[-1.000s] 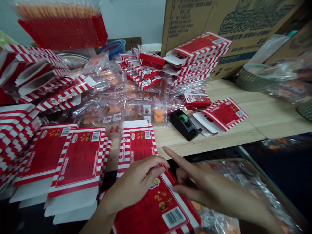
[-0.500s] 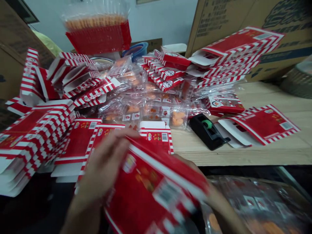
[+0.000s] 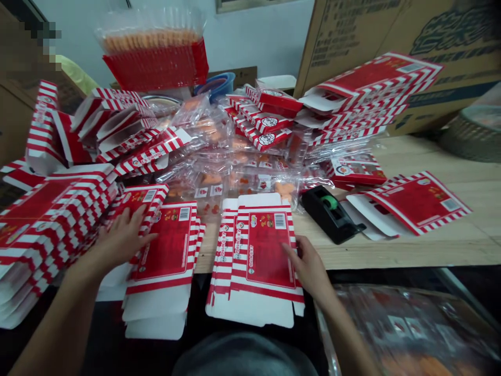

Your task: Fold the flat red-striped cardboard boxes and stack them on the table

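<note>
My left hand (image 3: 127, 237) lies with fingers spread on a red-and-white striped carton at the left. Beside it, nearer the middle, is a stack of flat cartons (image 3: 166, 250) with white flaps toward me. My right hand (image 3: 312, 269) grips the right edge of a flat carton (image 3: 270, 256), thumb on its red face and other fingers partly hidden at the edge. This carton lies on other flat ones, overhanging the table's front edge. A black tape dispenser (image 3: 331, 214) with green tape stands right of it.
A tall carton stack (image 3: 50, 219) leans at the left. Clear packs of orange pieces (image 3: 211, 177) are heaped behind the cartons. More cartons (image 3: 364, 89) are piled at the back right, by a large cardboard box (image 3: 352, 31). Clear packs (image 3: 407, 324) lie at lower right.
The carton that both hands held raised and tilted is no longer up. My left hand has moved left onto a carton; my right hand is lower, at the middle stack's edge.
</note>
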A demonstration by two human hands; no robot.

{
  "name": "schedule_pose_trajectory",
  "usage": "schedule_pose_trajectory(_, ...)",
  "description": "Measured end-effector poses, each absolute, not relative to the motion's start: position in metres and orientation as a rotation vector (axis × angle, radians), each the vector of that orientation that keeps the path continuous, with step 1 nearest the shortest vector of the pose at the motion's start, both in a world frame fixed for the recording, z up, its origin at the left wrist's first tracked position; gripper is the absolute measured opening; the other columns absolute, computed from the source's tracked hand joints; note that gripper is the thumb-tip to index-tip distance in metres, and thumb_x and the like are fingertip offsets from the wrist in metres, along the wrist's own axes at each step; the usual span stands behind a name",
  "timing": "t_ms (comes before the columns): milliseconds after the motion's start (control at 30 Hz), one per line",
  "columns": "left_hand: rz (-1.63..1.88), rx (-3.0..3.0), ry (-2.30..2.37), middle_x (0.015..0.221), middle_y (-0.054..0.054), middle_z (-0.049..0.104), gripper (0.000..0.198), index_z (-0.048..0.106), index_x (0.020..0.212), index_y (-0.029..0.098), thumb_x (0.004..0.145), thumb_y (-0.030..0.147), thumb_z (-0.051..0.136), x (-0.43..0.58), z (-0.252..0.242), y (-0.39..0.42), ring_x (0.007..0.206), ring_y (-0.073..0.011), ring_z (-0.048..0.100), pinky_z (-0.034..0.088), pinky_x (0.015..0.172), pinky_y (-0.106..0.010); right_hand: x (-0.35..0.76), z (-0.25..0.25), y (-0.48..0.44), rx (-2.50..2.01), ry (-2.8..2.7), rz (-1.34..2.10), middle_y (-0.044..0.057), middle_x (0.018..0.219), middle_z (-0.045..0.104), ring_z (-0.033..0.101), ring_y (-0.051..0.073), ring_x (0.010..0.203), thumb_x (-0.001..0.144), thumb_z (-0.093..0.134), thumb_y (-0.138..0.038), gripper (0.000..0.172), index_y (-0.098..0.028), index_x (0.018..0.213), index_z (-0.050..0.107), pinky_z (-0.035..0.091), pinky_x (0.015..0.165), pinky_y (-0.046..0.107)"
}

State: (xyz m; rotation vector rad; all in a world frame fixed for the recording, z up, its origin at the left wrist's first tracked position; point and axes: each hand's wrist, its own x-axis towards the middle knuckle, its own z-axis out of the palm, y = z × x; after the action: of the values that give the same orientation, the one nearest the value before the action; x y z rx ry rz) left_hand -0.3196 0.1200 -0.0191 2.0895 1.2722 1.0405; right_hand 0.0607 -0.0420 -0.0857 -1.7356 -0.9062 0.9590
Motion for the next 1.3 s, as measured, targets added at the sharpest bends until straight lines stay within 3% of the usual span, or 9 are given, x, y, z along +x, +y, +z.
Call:
schedule_pose_trajectory(133,1.029,2.449,1.637,0.148,-0.002,0.034,0.061,0.046,0.129,0.038,0.073,0.037,0.069,-0.286,-0.003,0.087,0.140,-0.0379,0.012,-0.003,0.108,-0.066,0.066,-0.059,-0.064,-1.537,-0.787,1.108,0.009,0.103,0.070,0.069,0.024,0.082,0.080,0.055,-0.050,0.039,-0.022,0.106,0.053,0.055,0.069,0.036)
schedule_pose_trajectory(233,0.899,2.583,1.260,0.133,-0.007,0.051,0.037,0.046,0.128,0.032,0.091,0.027,0.044,-0.218,0.019,0.053,0.124,-0.0276,0.045,0.037,0.103,-0.052,0.057,-0.041,-0.079,-1.329,-0.727,1.315,0.006,0.112,0.068,0.068,0.024,0.094,0.081,0.061,-0.043,0.037,-0.026,0.114,0.058,0.054,0.082,0.035)
schedule_pose_trajectory(300,0.811,2.630,1.097,0.116,-0.007,0.061,0.026,0.056,0.113,0.023,0.093,0.021,0.040,-0.172,0.025,0.032,0.111,-0.0238,0.053,0.044,0.096,-0.046,0.048,-0.035,-0.089,-1.272,-0.793,1.405,0.005,0.119,0.066,0.063,0.024,0.106,0.084,0.059,-0.040,0.035,-0.027,0.117,0.061,0.049,0.092,0.036)
schedule_pose_trajectory(600,0.371,2.511,1.385,0.088,-0.010,0.063,0.028,0.062,0.090,0.014,0.091,0.037,0.045,-0.122,0.009,0.008,0.092,-0.0279,0.052,0.041,0.084,-0.045,0.036,-0.034,-0.122,-1.495,-1.336,1.243,0.002,0.142,0.044,0.034,0.018,0.134,0.096,0.038,-0.034,0.044,-0.028,0.139,0.039,0.034,0.107,0.031)
schedule_pose_trajectory(733,0.268,2.220,1.274,0.078,-0.004,0.063,0.037,0.059,0.080,0.019,0.093,0.046,0.036,-0.124,0.021,0.010,0.077,-0.0201,0.056,0.042,0.070,-0.032,0.029,-0.035,-0.125,-1.503,-1.583,1.113,0.005,0.144,0.041,0.039,0.020,0.131,0.096,0.036,-0.031,0.052,-0.028,0.146,0.022,0.042,0.102,0.035)
schedule_pose_trajectory(867,0.003,2.065,1.193,0.056,0.002,0.055,0.049,0.051,0.058,0.019,0.088,0.055,0.036,-0.129,0.035,0.017,0.052,-0.0136,0.049,0.031,0.050,-0.025,0.013,-0.038,-0.130,-1.565,-1.825,0.841,0.015,0.144,0.040,0.047,0.032,0.124,0.086,0.055,-0.030,0.083,-0.023,0.148,0.001,0.044,0.097,0.049)
schedule_pose_trajectory(1033,-0.099,2.081,1.128,0.054,0.003,0.051,0.043,0.045,0.054,0.019,0.085,0.048,0.040,-0.133,0.043,0.021,0.052,-0.0123,0.046,0.028,0.047,-0.023,0.007,-0.023,-0.125,-1.346,-1.458,1.290,0.009,0.150,0.030,0.033,0.024,0.135,0.093,0.041,-0.033,0.057,-0.024,0.146,0.022,0.032,0.107,0.044)
schedule_pose_trajectory(1200,-0.094,2.001,0.901,0.056,0.003,0.054,0.040,0.053,0.059,0.018,0.087,0.044,0.040,-0.133,0.048,0.015,0.050,-0.0115,0.046,0.031,0.045,-0.022,0.005,-0.007,-0.109,-0.979,-0.959,1.774,0.004,0.123,0.063,0.060,0.025,0.111,0.080,0.062,-0.046,0.050,-0.030,0.127,0.054,0.047,0.094,0.039)
schedule_pose_trajectory(1300,0.269,2.182,0.909,0.062,0.001,0.059,0.038,0.055,0.061,0.019,0.090,0.041,0.043,-0.132,0.044,0.009,0.060,-0.0140,0.054,0.042,0.058,-0.025,0.007,-0.006,-0.108,-1.072,-0.764,1.784,0.004,0.105,0.072,0.067,0.026,0.098,0.075,0.070,-0.038,0.038,-0.026,0.110,0.066,0.049,0.091,0.041)
